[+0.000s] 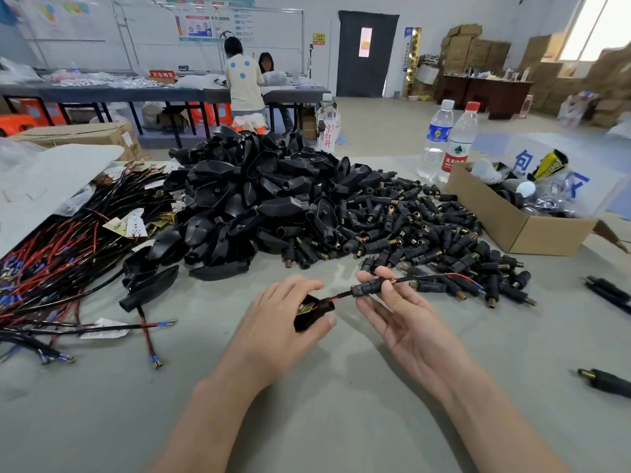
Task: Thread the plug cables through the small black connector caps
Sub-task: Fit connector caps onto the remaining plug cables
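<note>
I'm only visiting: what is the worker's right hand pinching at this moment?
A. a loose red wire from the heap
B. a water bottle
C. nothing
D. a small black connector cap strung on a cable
D: the right hand pinches the small black connector cap, whose cable runs to the black plug housing held in the left hand.

A small black connector cap [367, 288] sits threaded on the red-and-black plug cable [342, 296], near the black plug housing [312, 314].
</note>
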A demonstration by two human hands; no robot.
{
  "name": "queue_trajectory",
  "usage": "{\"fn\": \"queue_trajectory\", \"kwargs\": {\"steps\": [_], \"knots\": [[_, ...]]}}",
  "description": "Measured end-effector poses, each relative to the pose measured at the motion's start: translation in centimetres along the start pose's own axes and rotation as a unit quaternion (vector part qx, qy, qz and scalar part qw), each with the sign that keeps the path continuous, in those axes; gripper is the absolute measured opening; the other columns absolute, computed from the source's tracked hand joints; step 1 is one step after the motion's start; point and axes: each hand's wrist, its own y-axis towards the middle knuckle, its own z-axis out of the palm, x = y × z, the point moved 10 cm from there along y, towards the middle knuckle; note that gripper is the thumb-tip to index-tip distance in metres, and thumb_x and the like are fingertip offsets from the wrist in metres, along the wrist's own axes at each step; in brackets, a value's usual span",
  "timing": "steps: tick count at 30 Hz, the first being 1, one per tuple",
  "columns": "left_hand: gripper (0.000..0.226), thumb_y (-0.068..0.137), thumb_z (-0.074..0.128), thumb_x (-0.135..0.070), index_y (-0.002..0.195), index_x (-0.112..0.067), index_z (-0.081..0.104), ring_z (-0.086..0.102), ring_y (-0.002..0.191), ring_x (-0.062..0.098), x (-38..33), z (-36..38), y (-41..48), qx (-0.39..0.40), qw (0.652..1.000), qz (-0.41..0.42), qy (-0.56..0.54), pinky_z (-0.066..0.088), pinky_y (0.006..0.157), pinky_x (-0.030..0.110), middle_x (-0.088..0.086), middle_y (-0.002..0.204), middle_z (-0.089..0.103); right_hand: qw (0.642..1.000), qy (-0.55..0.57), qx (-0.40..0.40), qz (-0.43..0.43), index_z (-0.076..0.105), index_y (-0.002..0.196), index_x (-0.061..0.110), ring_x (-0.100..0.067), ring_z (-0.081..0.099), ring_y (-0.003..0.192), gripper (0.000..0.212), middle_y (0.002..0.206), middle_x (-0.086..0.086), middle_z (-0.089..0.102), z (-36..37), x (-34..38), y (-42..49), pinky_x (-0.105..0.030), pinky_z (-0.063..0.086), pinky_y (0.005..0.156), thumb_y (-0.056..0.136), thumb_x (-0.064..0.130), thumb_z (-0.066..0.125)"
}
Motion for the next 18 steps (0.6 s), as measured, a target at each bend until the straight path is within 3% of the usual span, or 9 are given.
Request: {"fn": "queue_trajectory", "kwargs": {"steps": [4,9,14,18], "knots": [[0.030,0.091,0.044,-0.063,0.115,-0.049,0.052,0.056,0.101,0.002,0.0,0.6,-0.2,0.023,0.999,-0.007,-0.025,0.051,0.084,0.034,-0.027,0.113,0.054,1.000,0.008,-0.019,0.015,0.063,0.122,0.007,-0.027,0.070,0.107,0.031,0.128,-0.017,0.067,-0.5,-0.4,0.0,-0.031,0.059,0.084,0.091,0.010,0.060],[0.023,0.091,0.047,-0.061,0.110,-0.050,0.054,0.058,0.099,0.001,-0.3,-0.1,0.1,-0.023,0.999,-0.005,-0.049,0.052,0.080,0.032,-0.025,0.108,0.055,0.999,0.003,-0.008,0.039,0.066,0.117,0.008,-0.029,0.072,0.101,0.029,0.122,-0.020,0.069,0.3,-1.3,0.5,-0.032,0.060,0.080,0.088,0.009,0.064],[0.021,0.091,0.047,-0.059,0.108,-0.049,0.054,0.059,0.094,0.003,-0.6,0.0,0.0,-0.021,0.999,-0.007,-0.039,0.053,0.077,0.035,-0.024,0.105,0.056,0.999,-0.032,-0.006,0.040,0.064,0.119,0.007,-0.029,0.072,0.101,0.036,0.116,-0.019,0.071,0.6,-1.6,0.4,-0.030,0.060,0.078,0.084,0.015,0.068],[0.021,0.090,0.045,-0.057,0.106,-0.045,0.052,0.059,0.091,0.004,-1.0,-0.1,-0.2,-0.020,1.000,-0.008,-0.011,0.053,0.073,0.034,-0.022,0.103,0.057,0.997,-0.063,-0.011,0.032,0.066,0.118,0.006,-0.029,0.072,0.104,0.032,0.117,-0.018,0.072,0.5,-1.4,0.4,-0.028,0.059,0.078,0.092,0.025,0.060]]}}
